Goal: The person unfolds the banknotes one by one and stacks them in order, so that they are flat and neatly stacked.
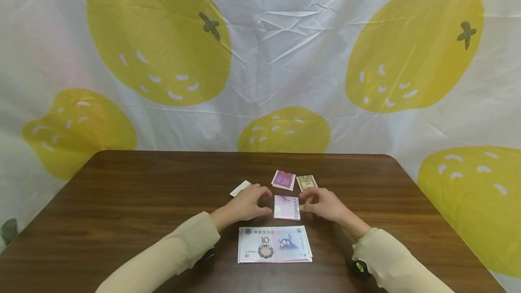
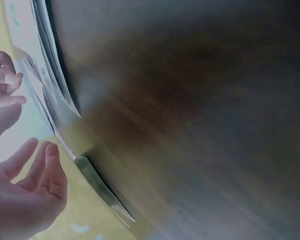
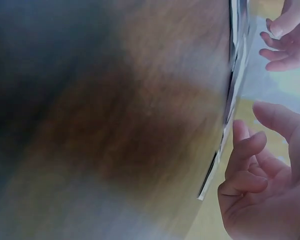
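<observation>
Nearer the person than the left hand [image 1: 246, 202] and right hand [image 1: 325, 204], a wide banknote [image 1: 254, 245] bears a large 10 [image 1: 265, 240] left of its middle and a small 10 [image 1: 246, 255] at its lower left corner. Characters [image 1: 263, 231] along its top edge, and those on the folded note [image 1: 286, 207] between the hands, are too small to read.

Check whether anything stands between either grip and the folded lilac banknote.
Nothing visible does: left grip and right grip closely flank the folded lilac banknote. The banknote stack marked 10 lies nearer the camera, off both paths.

Fruit-print cloth [image 1: 285, 71] behind brown table [image 1: 142, 189]
</observation>
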Demonstrator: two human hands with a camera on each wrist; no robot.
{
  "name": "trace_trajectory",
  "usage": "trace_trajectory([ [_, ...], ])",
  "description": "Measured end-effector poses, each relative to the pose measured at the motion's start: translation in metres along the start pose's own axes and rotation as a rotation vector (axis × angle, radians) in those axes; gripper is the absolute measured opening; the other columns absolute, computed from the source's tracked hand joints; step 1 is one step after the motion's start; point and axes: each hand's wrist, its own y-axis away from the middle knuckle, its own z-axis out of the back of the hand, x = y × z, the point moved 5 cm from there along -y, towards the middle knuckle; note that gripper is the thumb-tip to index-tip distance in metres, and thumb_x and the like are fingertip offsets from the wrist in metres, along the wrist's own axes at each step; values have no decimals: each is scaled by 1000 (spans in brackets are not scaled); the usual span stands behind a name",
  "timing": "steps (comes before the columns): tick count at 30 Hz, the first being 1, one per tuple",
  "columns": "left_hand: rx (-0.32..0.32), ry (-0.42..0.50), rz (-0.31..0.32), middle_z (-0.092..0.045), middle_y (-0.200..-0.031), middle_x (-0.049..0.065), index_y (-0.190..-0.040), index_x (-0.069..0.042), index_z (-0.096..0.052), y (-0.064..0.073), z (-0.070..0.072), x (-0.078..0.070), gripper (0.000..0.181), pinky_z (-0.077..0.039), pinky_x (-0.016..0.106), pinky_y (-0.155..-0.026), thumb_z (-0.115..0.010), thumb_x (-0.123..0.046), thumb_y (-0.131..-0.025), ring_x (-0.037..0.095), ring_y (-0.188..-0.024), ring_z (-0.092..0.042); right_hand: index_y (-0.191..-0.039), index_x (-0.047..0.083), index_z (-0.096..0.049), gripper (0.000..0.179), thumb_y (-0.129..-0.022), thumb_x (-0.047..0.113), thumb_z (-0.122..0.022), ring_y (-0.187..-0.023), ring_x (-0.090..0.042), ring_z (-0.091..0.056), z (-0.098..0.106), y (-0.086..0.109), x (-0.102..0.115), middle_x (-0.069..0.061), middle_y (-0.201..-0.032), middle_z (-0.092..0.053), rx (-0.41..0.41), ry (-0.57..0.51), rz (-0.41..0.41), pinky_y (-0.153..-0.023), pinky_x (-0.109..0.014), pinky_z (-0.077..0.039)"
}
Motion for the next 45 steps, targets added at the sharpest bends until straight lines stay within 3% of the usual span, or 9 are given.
trace_trajectory([
  [12,53,-109,86,-51,-83,2,-104,-8,-57,-15,-11,3,41,-40,28,-65,-71,-29,-72,16,-74,-50,-97,-1,-57,29,-72,7,-69,-47,-13,-48,-5,-13,-6,-2,-62,-53,30,40,-18,-45,-29,-41],
  [21,123,-186,155,-50,-97,5,-118,-12,-54,-20,-20,2,56,-42,32,-67,-69,-40,-72,21,-84,-51,-97,-1,-56,33,-70,10,-72,-47,-11,-47,-7,-18,-6,0,-61,-52,54,60,-46,-45,-27,-40],
  [25,144,-226,156,-48,-100,7,-123,-14,-52,-21,-23,2,60,-42,33,-68,-68,-41,-72,22,-86,-51,-96,-1,-55,33,-70,10,-72,-48,-10,-46,-8,-20,-8,-1,-61,-51,76,56,-72,-44,-25,-40],
  [34,143,-227,156,-46,-91,4,-113,-13,-60,-23,-24,4,51,-41,31,-64,-70,-41,-71,18,-77,-49,-95,0,-53,32,-70,10,-72,-48,-11,-44,-8,-25,-8,-2,-63,-48,111,71,-116,-45,-25,-39],
  [41,164,-260,149,-48,-97,7,-117,-11,-57,-25,-24,3,56,-42,33,-70,-69,-41,-71,21,-84,-50,-93,0,-53,31,-70,9,-71,-49,-11,-43,-8,-27,-8,-2,-64,-48,122,73,-116,-45,-24,-39],
  [45,170,-235,144,-48,-96,6,-112,-11,-57,-26,-24,3,52,-41,34,-73,-71,-39,-71,22,-86,-50,-92,2,-53,29,-70,10,-72,-50,-11,-44,-8,-28,-9,-2,-63,-47,110,78,-130,-45,-25,-39],
])
